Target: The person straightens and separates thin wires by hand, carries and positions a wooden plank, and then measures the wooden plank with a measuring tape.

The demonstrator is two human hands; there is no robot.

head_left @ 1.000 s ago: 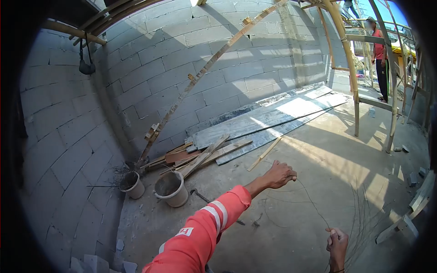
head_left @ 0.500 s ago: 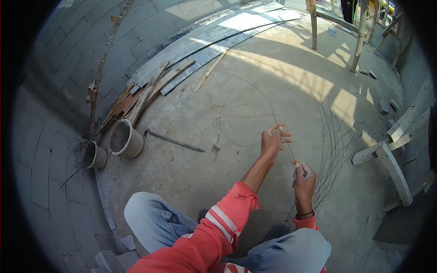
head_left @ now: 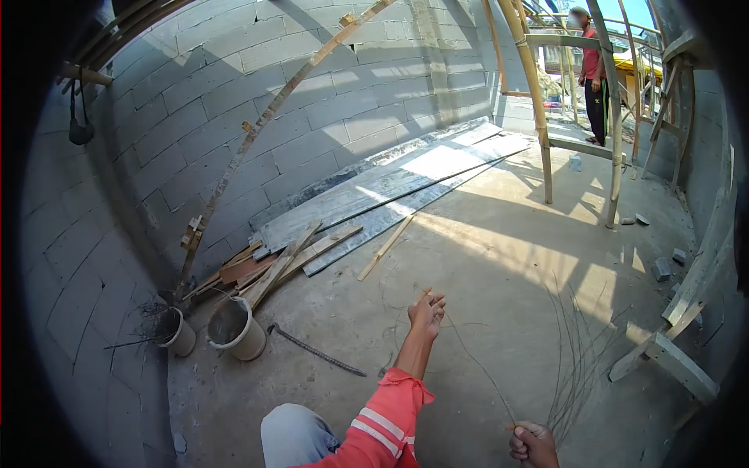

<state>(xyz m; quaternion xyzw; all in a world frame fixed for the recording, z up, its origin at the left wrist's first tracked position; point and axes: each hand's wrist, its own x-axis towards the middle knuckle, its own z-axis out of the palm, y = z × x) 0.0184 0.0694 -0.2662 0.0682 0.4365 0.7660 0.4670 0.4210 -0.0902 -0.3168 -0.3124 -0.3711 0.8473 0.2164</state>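
Observation:
A thin wire (head_left: 481, 365) stretches slantwise between my two hands over the concrete floor. My left hand (head_left: 426, 313) is reached out forward, its fingers curled loosely round the wire's upper part. Lower down at the right, my right hand (head_left: 534, 444) is closed, with the wire's near end pinched at the thumb. Faint curves of wire trail on the floor about the left hand. Just beyond the right hand lies a loose bundle of long thin wires (head_left: 576, 363).
At left stand a large bucket (head_left: 239, 334) and a smaller bucket (head_left: 179, 337) with tangled wire. A bent ribbed steel bar (head_left: 318, 350) lies nearby. Wooden planks (head_left: 285, 265) and long panels (head_left: 374, 199) line the wall. A person (head_left: 596, 86) stands beyond bamboo poles (head_left: 534, 117).
My view has tilted up, showing more wall and the standing person. My hands have moved apart, the left forward and the right back, with the wire drawn out between them.

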